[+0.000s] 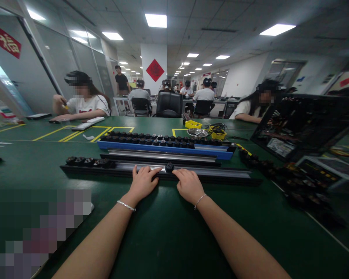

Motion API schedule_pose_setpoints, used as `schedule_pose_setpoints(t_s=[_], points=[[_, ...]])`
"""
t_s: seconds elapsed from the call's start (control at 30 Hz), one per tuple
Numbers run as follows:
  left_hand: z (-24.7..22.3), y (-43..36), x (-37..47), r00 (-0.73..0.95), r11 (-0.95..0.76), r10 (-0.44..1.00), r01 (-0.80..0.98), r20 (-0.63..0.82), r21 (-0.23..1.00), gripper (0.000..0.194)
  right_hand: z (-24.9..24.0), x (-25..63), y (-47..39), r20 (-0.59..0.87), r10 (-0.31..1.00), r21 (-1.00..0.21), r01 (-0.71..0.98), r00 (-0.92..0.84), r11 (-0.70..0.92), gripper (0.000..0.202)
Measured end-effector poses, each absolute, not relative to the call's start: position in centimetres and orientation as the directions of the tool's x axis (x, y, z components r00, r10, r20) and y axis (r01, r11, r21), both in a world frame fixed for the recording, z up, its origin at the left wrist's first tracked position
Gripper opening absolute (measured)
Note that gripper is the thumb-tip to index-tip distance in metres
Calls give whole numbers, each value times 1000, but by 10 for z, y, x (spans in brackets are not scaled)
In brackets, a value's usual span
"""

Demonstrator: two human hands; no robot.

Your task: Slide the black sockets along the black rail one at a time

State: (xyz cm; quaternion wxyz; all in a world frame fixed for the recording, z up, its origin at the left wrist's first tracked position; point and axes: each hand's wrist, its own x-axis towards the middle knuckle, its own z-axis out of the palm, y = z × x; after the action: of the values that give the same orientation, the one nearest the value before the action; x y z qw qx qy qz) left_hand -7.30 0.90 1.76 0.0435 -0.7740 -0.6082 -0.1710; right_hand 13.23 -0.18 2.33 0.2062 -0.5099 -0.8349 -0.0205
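A long black rail lies across the green table, with several black socket modules at its left end. One separate black module sits in the rail's channel near the middle. My left hand rests on the rail to the left of this module, fingers spread, index finger pointing at it. On the other side, my right hand has its fingertips at the module's right edge, fingers bent and close together. Whether anything is pinched there is hidden.
Behind lie another rail and a blue rail filled with modules. Loose black modules are heaped at the right, beside an open computer case. Yellow trays and a metal dish stand farther back. People sit across the table.
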Motion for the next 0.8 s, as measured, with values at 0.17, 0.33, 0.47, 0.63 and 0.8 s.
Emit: schedule_pose_setpoints(t_s=[0.17, 0.33, 0.47, 0.63, 0.8], points=[[19, 9, -73, 199, -250, 930, 959, 309, 135, 40, 24, 135, -1, 358, 846, -166, 865, -394, 474, 46], [18, 9, -73, 201, -251, 929, 959, 312, 130, 41, 23, 135, 0, 361, 845, -168, 864, -394, 475, 46], [17, 10, -73, 205, -257, 924, 958, 322, 129, 40, 25, 136, 0, 341, 850, -156, 868, -401, 472, 47], [18, 10, -73, 212, -265, 922, 955, 324, 132, 40, 26, 138, 0, 325, 854, -127, 877, -405, 464, 46], [17, 9, -74, 221, -276, 917, 953, 333, 127, 40, 24, 139, 0, 332, 853, -129, 877, -402, 463, 45]])
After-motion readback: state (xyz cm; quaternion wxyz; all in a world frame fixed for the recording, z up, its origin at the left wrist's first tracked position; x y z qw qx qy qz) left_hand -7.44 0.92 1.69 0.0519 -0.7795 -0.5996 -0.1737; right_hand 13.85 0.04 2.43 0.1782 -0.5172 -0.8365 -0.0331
